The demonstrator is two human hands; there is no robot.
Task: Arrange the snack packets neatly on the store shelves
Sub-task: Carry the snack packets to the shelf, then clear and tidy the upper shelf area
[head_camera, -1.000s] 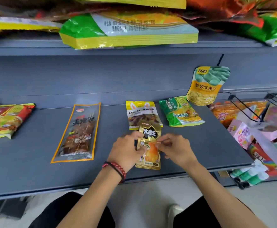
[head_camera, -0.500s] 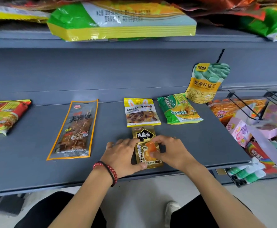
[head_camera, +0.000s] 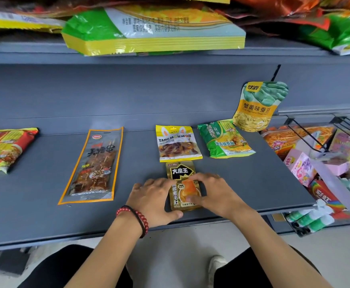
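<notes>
On grey shelf (head_camera: 35,215), pressing gold snack packet (head_camera: 179,172) flat with left hand (head_camera: 153,198), fingers extended at its edge, and right hand (head_camera: 217,194), fingertips arched onto it.

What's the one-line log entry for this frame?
left hand: flat on shelf, touching gold packet | right hand: fingertips on gold packet | gold packet: flat, front of Tang packet

Open shelf (head_camera: 138,163) lane between long brown packet (head_camera: 95,167) and yellow packet (head_camera: 178,143); cluttered wire rack (head_camera: 307,129) at right.
</notes>
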